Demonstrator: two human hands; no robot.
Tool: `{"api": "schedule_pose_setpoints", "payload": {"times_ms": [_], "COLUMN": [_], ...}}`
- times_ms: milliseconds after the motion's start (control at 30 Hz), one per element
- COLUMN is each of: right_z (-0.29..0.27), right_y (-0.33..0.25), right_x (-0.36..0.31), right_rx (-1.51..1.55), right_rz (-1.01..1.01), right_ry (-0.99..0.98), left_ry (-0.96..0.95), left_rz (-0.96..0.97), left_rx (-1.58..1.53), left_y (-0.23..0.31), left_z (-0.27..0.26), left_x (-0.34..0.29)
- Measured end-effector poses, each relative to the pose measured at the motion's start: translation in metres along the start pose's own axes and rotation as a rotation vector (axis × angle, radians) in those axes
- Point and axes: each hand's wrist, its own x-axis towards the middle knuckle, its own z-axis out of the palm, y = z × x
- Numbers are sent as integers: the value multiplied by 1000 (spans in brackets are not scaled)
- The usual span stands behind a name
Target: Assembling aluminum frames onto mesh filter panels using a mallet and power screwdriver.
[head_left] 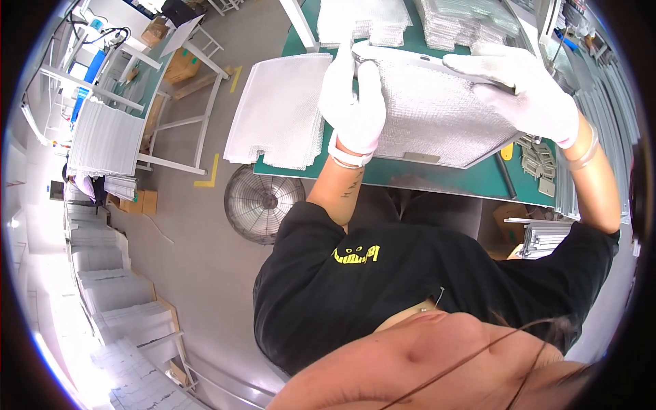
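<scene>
A framed metal mesh panel (434,113), like a filter, is tilted over the green worktable (410,178) in front of me. My left hand (352,102), in a white glove, is closed round its left edge near the far corner. At the far right corner, my white-gloved right hand (526,92) grips the frame, fingers along the far edge and thumb over the mesh. Just left of my left hand lies a stack of pale mesh sheets (280,106), jutting past the table's edge. Small metal brackets (538,160) lie near the right forearm, beside a yellow-and-black hand tool (506,171).
More mesh stacks (365,26) and plastic-wrapped ones (465,26) stand at the table's far side. A round floor fan (266,203) is at the lower left. Further left stands a white-framed bench (198,137). Long metal strips (608,130) line the right side.
</scene>
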Motion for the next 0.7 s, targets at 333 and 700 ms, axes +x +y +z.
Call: {"api": "schedule_pose_setpoints", "payload": {"times_ms": [333, 700], "right_z": [5, 151], "right_y": [0, 31], "right_x": [-2, -186], "right_rx": [32, -317], "right_rz": [9, 703], "right_ry": [-5, 390], "left_ry": [-201, -487], "left_rz": [-159, -70], "left_rx": [-402, -468], "left_y": [-16, 4], "left_z": [-10, -20], "left_x": [5, 68]}}
